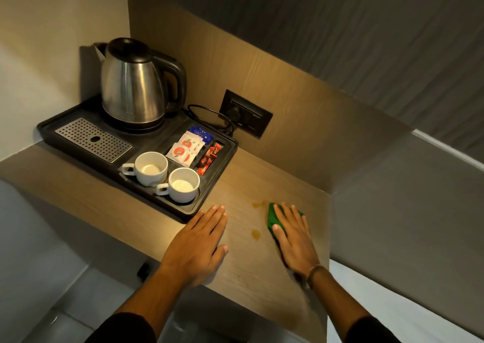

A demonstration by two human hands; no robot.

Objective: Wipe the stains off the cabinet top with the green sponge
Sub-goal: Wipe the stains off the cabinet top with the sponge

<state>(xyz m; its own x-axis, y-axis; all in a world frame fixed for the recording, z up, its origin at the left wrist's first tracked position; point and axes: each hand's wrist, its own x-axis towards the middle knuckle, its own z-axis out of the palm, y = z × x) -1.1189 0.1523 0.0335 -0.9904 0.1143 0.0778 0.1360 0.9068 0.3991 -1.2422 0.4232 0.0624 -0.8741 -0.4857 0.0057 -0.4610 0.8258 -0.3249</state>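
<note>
The green sponge (272, 215) lies flat on the wooden cabinet top (243, 269), mostly covered by my right hand (294, 236), which presses down on it with fingers spread. Two orange-brown stains mark the wood just left of the sponge: one stain (258, 205) at its far corner, another stain (256, 234) level with my thumb. My left hand (200, 243) rests flat on the cabinet top, palm down, fingers together, holding nothing, close to the tray's near corner.
A black tray (209, 198) on the left holds a steel kettle (133, 83), two white cups (167, 177), sachets (188, 149) and a perforated metal grate (94, 139). A black wall socket (246, 113) with a cord sits on the back panel. The cabinet's right edge meets a grey wall.
</note>
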